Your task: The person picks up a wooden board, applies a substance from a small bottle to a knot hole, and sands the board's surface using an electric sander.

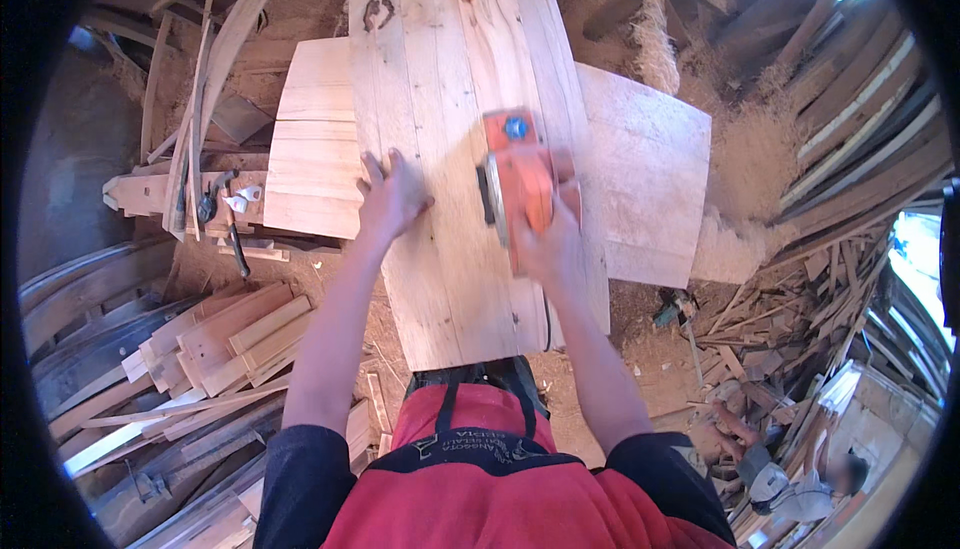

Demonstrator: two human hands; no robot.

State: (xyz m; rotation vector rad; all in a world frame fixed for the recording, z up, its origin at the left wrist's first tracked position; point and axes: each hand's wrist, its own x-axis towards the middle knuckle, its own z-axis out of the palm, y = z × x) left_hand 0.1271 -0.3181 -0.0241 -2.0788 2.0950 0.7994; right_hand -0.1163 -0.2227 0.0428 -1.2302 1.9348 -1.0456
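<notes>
On the right side of the wide board (440, 79), my right hand (548, 249) wraps round the orange planer (522, 174), seemingly to steer it; to the left, my left hand (393, 201) spreads open, gripping nothing, likely steadying the board.

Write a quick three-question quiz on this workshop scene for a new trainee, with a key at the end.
1. Multiple choice: what does the right hand hold?
a) a paintbrush
b) an orange power tool
c) a cloth

2. True or false: the left hand is apart from the orange power tool, its fingers spread, at the central wooden panel.

3. Fill in the blank with "nearest" or "farthest": the blue round part sits toward the end of the orange power tool that is ____ from or to the person's body.

Key: 1 b; 2 true; 3 farthest.
</notes>
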